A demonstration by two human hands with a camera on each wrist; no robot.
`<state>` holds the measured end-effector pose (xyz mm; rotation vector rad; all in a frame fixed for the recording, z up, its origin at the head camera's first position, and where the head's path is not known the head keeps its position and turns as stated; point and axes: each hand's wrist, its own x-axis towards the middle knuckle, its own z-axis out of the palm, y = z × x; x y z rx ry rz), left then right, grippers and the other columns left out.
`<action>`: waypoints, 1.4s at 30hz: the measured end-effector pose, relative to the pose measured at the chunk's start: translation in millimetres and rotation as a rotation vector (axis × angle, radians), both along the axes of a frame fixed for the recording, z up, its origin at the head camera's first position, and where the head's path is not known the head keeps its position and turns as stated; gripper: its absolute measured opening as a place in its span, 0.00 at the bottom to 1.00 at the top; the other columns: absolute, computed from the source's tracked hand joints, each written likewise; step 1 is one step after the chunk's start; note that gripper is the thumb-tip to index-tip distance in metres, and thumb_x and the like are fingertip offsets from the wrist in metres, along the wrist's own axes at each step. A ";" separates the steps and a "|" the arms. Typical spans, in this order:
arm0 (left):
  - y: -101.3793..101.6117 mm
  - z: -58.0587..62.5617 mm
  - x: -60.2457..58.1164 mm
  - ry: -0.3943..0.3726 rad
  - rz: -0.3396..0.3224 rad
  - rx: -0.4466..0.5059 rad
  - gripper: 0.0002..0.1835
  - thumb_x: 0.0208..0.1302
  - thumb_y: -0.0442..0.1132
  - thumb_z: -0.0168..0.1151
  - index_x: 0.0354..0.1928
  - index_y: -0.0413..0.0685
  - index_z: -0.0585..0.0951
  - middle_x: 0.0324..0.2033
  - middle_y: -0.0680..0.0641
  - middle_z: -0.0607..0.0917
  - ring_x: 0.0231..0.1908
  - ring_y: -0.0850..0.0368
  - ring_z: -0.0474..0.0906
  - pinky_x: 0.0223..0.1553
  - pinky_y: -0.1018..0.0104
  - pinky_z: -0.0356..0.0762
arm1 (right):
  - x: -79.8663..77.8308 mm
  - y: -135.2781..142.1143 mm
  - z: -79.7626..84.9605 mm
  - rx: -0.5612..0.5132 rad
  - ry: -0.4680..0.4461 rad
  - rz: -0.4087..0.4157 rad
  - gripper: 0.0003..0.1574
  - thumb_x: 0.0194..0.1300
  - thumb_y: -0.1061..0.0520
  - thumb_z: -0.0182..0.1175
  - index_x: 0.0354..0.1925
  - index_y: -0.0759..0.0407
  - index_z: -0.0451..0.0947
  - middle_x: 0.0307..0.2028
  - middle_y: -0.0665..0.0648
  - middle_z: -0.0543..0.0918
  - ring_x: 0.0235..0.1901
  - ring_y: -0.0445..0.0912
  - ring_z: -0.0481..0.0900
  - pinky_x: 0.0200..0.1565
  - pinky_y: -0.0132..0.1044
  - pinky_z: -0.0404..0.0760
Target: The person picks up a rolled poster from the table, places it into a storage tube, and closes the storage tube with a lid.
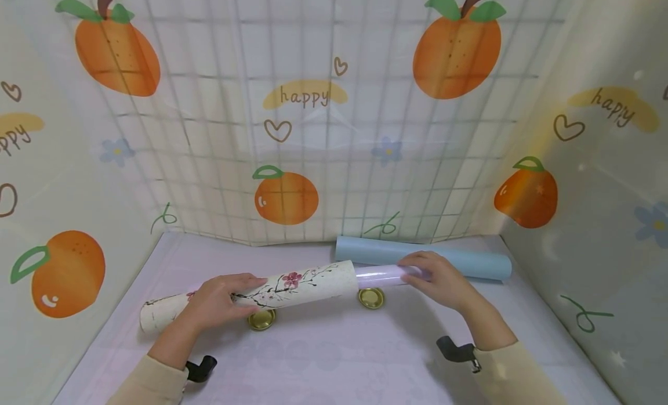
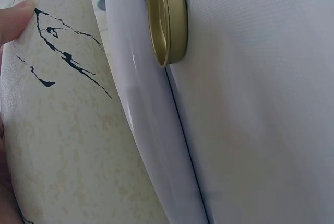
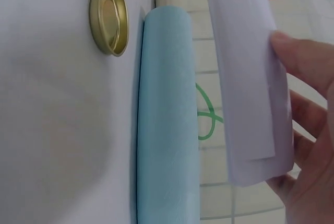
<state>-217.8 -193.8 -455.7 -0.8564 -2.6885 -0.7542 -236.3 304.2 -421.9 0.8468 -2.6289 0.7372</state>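
Note:
My left hand [image 1: 224, 297] grips a cream tube [image 1: 308, 286] with a plum-blossom print, held at a slant with its right end higher. At that right end a glossy lavender roll [image 1: 381, 276] sits partly inside the tube; the inserted length is hidden. My right hand [image 1: 435, 277] holds the roll's outer end between thumb and fingers. In the right wrist view, the lavender roll [image 3: 245, 78] shows an overlapping loose edge. The left wrist view shows the tube [image 2: 68, 130] close up, with a thumb or fingertip [image 2: 15, 20] on its printed side.
A light blue roll [image 1: 469, 261] lies along the back of the table [image 1: 323, 358]. Two shallow gold lids, one on the left [image 1: 261, 319] and one on the right [image 1: 371, 299], lie near the tube. Fruit-printed curtains [image 1: 305, 149] enclose the back and sides.

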 end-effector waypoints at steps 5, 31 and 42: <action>1.4 0.1 -0.3 0.004 -0.002 -0.005 0.32 0.51 0.52 0.79 0.61 0.69 0.82 0.56 0.54 0.85 0.57 0.51 0.80 0.56 0.50 0.79 | -0.5 -5.0 1.0 -0.005 0.006 0.012 0.17 0.62 0.59 0.70 0.50 0.57 0.85 0.49 0.53 0.85 0.52 0.55 0.80 0.53 0.57 0.77; 5.0 4.7 2.2 -0.017 -0.026 -0.026 0.32 0.52 0.52 0.79 0.62 0.65 0.82 0.55 0.54 0.85 0.58 0.51 0.80 0.57 0.51 0.78 | -2.1 -32.6 1.3 0.002 -0.006 0.066 0.15 0.63 0.58 0.70 0.50 0.53 0.86 0.50 0.50 0.85 0.54 0.53 0.78 0.55 0.56 0.77; 3.7 5.6 4.8 -0.002 -0.027 -0.024 0.31 0.52 0.52 0.78 0.61 0.65 0.82 0.55 0.53 0.85 0.57 0.51 0.80 0.56 0.51 0.79 | -2.5 -17.9 -0.1 -0.128 -0.052 0.003 0.15 0.64 0.60 0.69 0.50 0.56 0.86 0.53 0.56 0.83 0.57 0.58 0.76 0.54 0.60 0.76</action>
